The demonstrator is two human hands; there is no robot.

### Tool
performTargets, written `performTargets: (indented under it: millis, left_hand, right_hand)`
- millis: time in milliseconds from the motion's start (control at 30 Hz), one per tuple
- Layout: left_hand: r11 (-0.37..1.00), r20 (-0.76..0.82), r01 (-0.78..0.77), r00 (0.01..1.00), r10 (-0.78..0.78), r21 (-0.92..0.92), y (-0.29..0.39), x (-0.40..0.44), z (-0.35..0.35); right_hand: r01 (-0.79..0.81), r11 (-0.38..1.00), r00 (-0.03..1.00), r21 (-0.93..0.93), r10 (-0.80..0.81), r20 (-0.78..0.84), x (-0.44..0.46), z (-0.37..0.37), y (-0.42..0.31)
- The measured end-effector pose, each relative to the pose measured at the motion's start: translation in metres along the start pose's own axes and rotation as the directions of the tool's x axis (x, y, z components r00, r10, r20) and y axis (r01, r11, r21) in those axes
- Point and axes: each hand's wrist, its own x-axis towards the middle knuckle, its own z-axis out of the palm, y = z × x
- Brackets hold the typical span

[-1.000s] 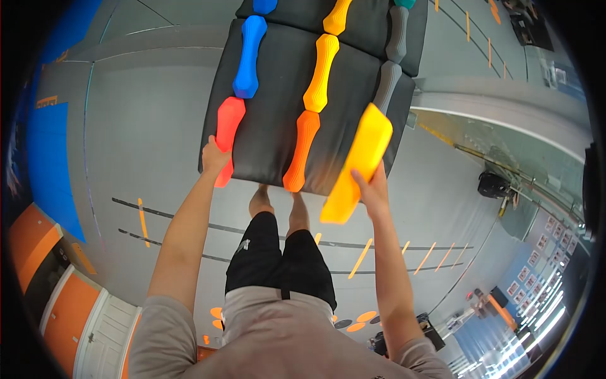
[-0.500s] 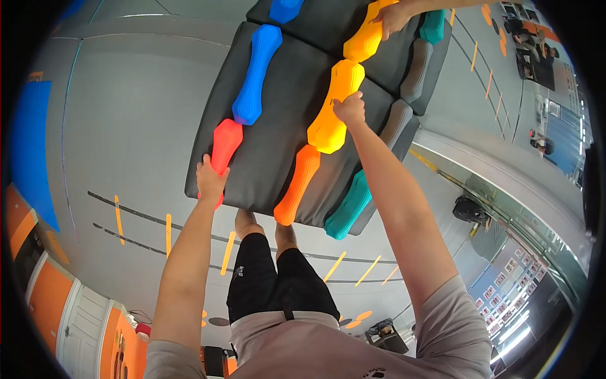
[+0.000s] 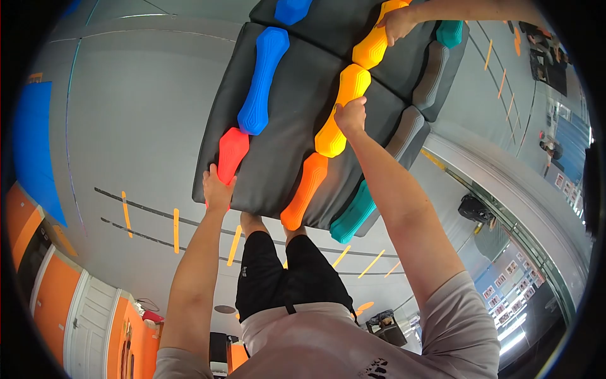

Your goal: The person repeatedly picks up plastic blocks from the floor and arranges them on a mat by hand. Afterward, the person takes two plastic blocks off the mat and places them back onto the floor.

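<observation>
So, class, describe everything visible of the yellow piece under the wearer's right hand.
The yellow piece is bright, plastic-looking, with broad ridged ends and a slimmer middle. It lies on the black padding, end to end between another yellow piece and an orange one. The right hand grips its middle, partly hiding it.

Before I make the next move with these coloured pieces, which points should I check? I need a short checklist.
1. Left hand at red piece: ok.
2. Right hand at nearer yellow piece: ok.
3. Other person's hand off that piece: ok, it is at farther yellow piece.
4. Right hand free for another piece: not ok.
5. Red piece's near end within black mat: cannot tell, mostly hidden.
</observation>
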Motion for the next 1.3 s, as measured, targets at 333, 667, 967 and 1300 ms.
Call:
performTargets:
  millis: [333, 667, 967, 1300]
  left_hand:
    - [0.966, 0.151, 0.249, 0.954, -0.258, 0.075, -0.006, -0.027, -0.014]
    - [0.844, -0.134, 0.033, 0.983, -0.123, -0.536, -0.083, -0.522, -0.079]
    - [0.365, -0.339, -0.058, 0.524, -0.781, -0.929, -0.126, -0.824, 0.010]
    - [0.162, -0.131, -0.485, -0.098, -0.987, -0.859, -0.140, -0.987, 0.183]
  right_hand:
    - [0.087, 0.992, 0.990, 0.094, -0.076, -0.121, 0.005, 0.012, 0.018]
    - [0.849, 0.491, 0.480, -0.195, -0.871, -0.105, -0.194, -0.019, 0.132]
    - [0.632, 0.042, -0.766, 0.774, -0.124, 0.631, -0.683, 0.057, 0.267]
    - [0.449, -0.218, -0.574, 0.866, 0.673, 0.467, -0.952, 0.095, 0.436]
